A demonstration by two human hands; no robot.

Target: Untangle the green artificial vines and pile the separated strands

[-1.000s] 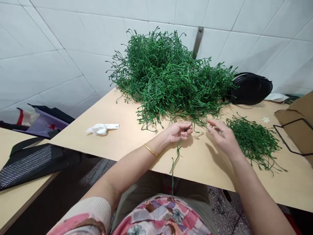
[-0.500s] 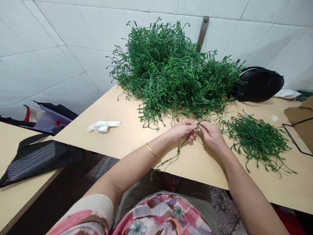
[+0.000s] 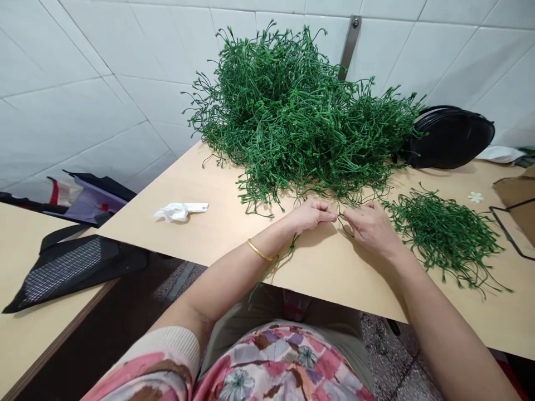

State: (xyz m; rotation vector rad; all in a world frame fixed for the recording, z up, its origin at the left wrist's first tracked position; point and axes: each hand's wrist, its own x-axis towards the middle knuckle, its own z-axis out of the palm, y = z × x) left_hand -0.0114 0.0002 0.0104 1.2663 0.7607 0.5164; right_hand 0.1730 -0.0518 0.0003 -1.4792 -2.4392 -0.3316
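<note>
My left hand (image 3: 314, 214) is closed on a thin green plastic stem (image 3: 293, 243), whose tail trails back below my wrist towards the table's front edge. My right hand (image 3: 370, 224) pinches a green stem end just across a narrow gap from the left fingertips. Both hands are just above the table, in front of a large heap of green artificial stems (image 3: 292, 122) with small budded tips. To the right of my right hand lies a smaller, flatter pile of the same stems (image 3: 449, 234).
A black zippered pouch (image 3: 453, 136) stands behind the small pile. On the left lies a crumpled white tissue (image 3: 175, 211). A cardboard box (image 3: 518, 203) is at the right edge, near a small white flower piece (image 3: 475, 197). A black mesh bag (image 3: 62, 270) rests on another table.
My fingers have closed into tighter fists and the hands have drawn slightly apart. The hanging stem has shifted left, under my left wrist. The view has tilted slightly.
</note>
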